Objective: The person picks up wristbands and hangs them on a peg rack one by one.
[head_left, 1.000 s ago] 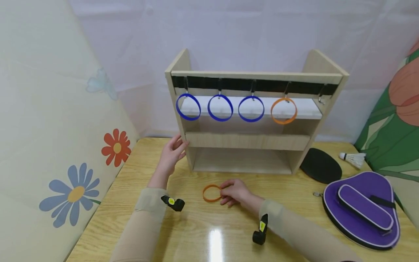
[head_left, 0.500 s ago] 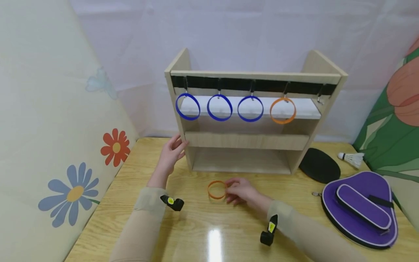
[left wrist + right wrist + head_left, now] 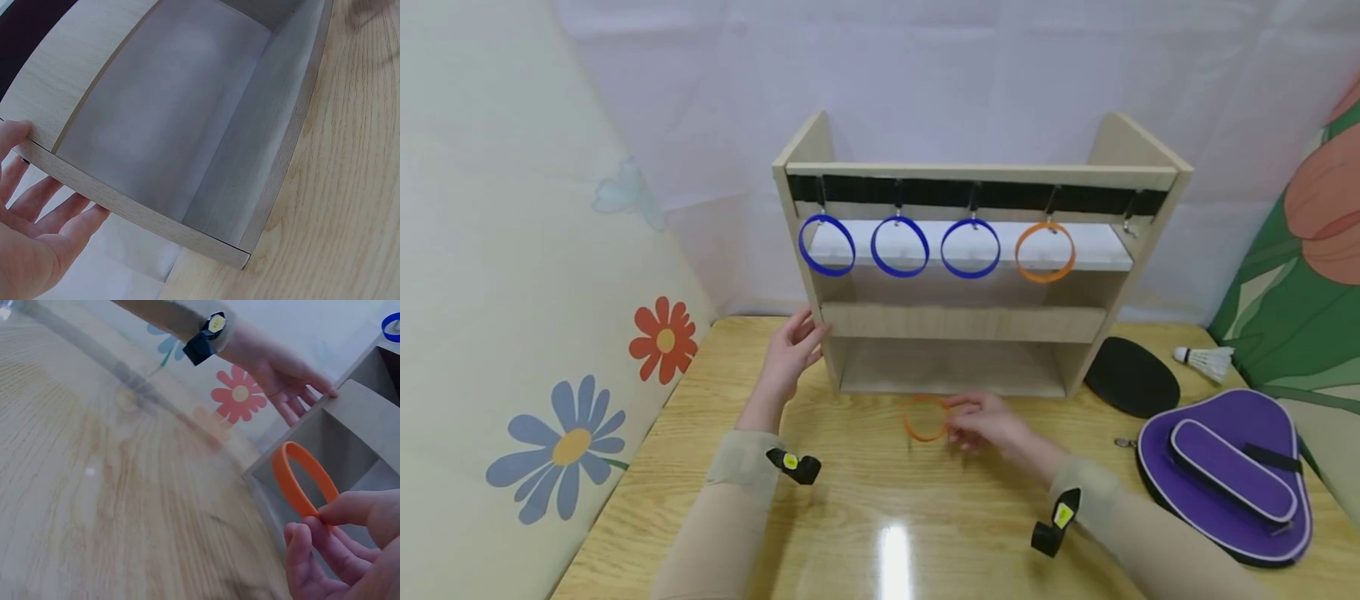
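Note:
In the head view my right hand (image 3: 985,423) holds an orange silicone wristband (image 3: 925,418) just in front of the wooden shelf unit (image 3: 966,323). The right wrist view has the wristband (image 3: 297,478) pinched between thumb and fingers, raised off the table. My left hand (image 3: 788,354) steadies the unit's left side panel. In the left wrist view its thumb lies over the panel's front edge and the fingers touch the outer face. Along the unit's black strip hang several blue wristbands (image 3: 826,272) and an orange one (image 3: 1047,279), each on a hook. The rightmost hook (image 3: 1127,227) is bare.
On the right of the wooden table (image 3: 850,517) lie a purple padded case (image 3: 1187,517), a black oval paddle face (image 3: 1131,377) and a shuttlecock (image 3: 1206,362). White cloth hangs behind the unit, and flower-printed sheets flank both sides.
The orange wristband has moved right and toward the shelf unit in my right hand, rising off the table. My left hand stays at the side panel.

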`<action>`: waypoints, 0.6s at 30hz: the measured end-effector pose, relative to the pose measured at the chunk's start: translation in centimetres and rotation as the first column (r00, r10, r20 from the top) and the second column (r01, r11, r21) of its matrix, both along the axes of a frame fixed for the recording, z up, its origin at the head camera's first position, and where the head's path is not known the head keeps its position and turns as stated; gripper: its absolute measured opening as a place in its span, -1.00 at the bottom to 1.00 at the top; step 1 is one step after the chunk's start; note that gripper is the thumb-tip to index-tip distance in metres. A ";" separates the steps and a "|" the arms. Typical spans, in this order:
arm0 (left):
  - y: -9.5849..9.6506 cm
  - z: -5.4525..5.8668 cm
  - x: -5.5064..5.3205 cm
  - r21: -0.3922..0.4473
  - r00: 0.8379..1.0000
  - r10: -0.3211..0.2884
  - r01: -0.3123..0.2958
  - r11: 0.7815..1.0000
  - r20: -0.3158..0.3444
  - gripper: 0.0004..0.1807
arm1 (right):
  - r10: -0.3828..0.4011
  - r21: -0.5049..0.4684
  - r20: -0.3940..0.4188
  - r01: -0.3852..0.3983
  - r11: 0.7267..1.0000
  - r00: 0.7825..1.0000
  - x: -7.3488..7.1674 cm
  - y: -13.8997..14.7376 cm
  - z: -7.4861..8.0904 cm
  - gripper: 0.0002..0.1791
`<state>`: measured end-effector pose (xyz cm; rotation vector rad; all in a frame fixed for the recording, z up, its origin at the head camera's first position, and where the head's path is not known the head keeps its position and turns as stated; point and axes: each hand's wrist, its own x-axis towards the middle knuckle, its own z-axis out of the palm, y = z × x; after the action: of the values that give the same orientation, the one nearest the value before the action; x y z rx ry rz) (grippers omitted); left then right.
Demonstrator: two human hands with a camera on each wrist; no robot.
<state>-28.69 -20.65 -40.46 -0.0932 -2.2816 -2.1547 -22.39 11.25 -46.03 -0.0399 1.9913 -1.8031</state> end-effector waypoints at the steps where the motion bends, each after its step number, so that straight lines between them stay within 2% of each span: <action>1: 0.0 0.0 0.0 0.001 1.000 0.000 0.000 1.000 0.002 -0.37 | 0.001 -0.008 0.003 -0.001 1.000 1.000 0.0 0.3 0.2 -0.52; 7: 0.0 0.0 0.1 0.006 1.000 -0.002 0.002 1.000 0.004 -0.37 | -0.008 -0.042 0.004 0.008 0.999 1.000 0.2 2.3 1.2 -0.48; 12: 0.0 0.1 0.1 0.004 1.000 -0.005 0.005 1.000 -0.002 -0.37 | -0.020 -0.085 -0.028 0.017 0.996 0.999 0.6 3.8 3.1 -0.50; 18: 0.1 0.2 0.2 0.014 1.000 -0.002 0.002 1.000 0.001 -0.37 | -0.045 -0.137 -0.070 0.036 0.990 0.997 1.1 5.7 5.8 -0.68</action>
<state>-28.53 -20.59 -40.25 -0.0950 -2.2678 -2.1712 -21.30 16.94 -40.27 -0.1098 1.9282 -1.9873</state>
